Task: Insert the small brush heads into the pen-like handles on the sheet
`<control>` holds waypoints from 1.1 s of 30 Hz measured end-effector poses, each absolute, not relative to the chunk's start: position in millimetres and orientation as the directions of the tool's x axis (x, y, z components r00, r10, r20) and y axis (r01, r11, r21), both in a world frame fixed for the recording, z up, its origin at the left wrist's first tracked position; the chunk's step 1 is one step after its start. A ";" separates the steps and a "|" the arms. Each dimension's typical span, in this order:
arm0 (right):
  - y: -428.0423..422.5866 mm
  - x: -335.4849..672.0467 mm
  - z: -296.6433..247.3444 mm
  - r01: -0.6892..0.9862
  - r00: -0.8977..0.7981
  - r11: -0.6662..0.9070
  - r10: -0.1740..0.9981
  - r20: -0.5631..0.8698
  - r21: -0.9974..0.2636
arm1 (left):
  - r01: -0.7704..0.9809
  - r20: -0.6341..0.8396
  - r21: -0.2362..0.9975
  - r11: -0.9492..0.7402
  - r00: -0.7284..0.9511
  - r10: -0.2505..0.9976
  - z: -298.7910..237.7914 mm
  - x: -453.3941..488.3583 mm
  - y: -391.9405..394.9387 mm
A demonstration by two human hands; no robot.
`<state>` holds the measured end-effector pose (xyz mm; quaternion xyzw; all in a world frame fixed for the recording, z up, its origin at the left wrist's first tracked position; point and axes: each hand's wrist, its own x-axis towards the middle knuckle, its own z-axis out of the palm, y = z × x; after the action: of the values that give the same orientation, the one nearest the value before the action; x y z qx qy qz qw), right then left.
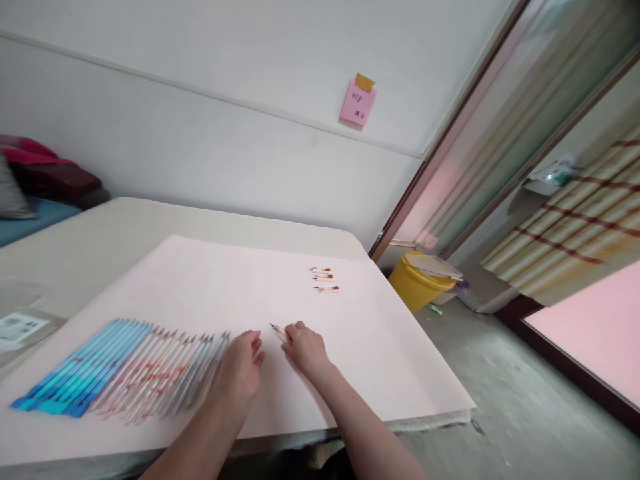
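My right hand (306, 348) is closed, its fingers pinching a cream pencil (280, 331) whose dark point faces up and left. Much of that pencil is hidden under the fingers. My left hand (244, 365) hovers or rests just beside it, loosely curled with gaps between the fingers and nothing visible in them. Left of that hand lies a row of blue pencils (95, 363), white pencils with red patterns (145, 377) and grey pencils (193, 373), points away from me. Farther back, several short cream pencils (327, 289) with brown ends lie in small groups.
A pale pink sheet (380, 347) covers the near part of the table. A labelled packet (23, 330) lies at the left. Beyond the right edge stands a yellow bin (417, 283) on the floor. A pink note (357, 103) is taped to the wall behind.
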<state>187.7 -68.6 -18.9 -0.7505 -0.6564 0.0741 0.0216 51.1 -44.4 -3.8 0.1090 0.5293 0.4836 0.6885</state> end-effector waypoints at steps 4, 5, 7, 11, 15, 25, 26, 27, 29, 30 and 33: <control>-73.8 195.7 -5.6 0.972 0.163 -0.174 0.983 -0.080 -0.160 | -0.520 -0.682 0.630 0.576 -0.017 0.731 -5.2 48.3 -48.8; -74.6 197.4 -2.8 0.971 0.169 -0.180 0.982 -0.078 -0.156 | -0.518 -0.677 0.634 0.575 -0.012 0.736 -7.0 49.3 -49.7; -75.7 199.8 0.6 0.975 0.153 -0.165 0.984 -0.090 -0.146 | -0.517 -0.668 0.636 0.573 0.003 0.744 -11.4 52.5 -51.2; -76.5 201.1 -2.5 0.988 0.095 -0.112 0.984 -0.153 -0.108 | -0.497 -0.678 0.627 0.600 0.032 0.734 -16.8 60.6 -54.8; -78.1 200.4 -4.9 0.994 0.052 -0.066 0.987 -0.153 -0.088 | -0.484 -0.682 0.625 0.612 0.041 0.730 -13.0 64.9 -60.4; -92.4 188.0 15.7 0.940 -0.041 0.003 0.994 -0.103 -0.342 | -0.441 -0.636 0.594 0.673 0.256 0.728 -9.8 68.0 -73.2; -91.6 189.4 15.7 0.930 -0.034 -0.007 0.994 -0.105 -0.369 | -0.466 -0.630 0.598 0.652 0.229 0.742 -9.9 67.5 -72.0; -90.4 191.5 15.3 0.924 -0.014 -0.028 0.994 -0.108 -0.381 | -0.494 -0.630 0.601 0.629 0.192 0.753 -9.2 66.4 -69.7; -87.1 197.3 13.0 0.933 0.048 -0.078 0.994 -0.094 -0.352 | -0.547 -0.626 0.600 0.584 0.134 0.768 -5.0 62.1 -62.5; -85.4 200.0 11.0 0.944 0.078 -0.099 0.994 -0.080 -0.314 | -0.570 -0.619 0.600 0.561 0.113 0.777 -1.7 59.0 -57.9; -81.4 204.0 1.2 0.976 0.088 -0.101 0.993 -0.078 -0.192 | -0.623 -0.594 0.601 0.501 0.071 0.801 9.0 48.0 -44.1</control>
<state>204.0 -81.4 1.2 -0.7361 -0.6688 0.0939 0.0450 48.0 -44.1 9.0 0.0941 0.4732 0.4905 0.7256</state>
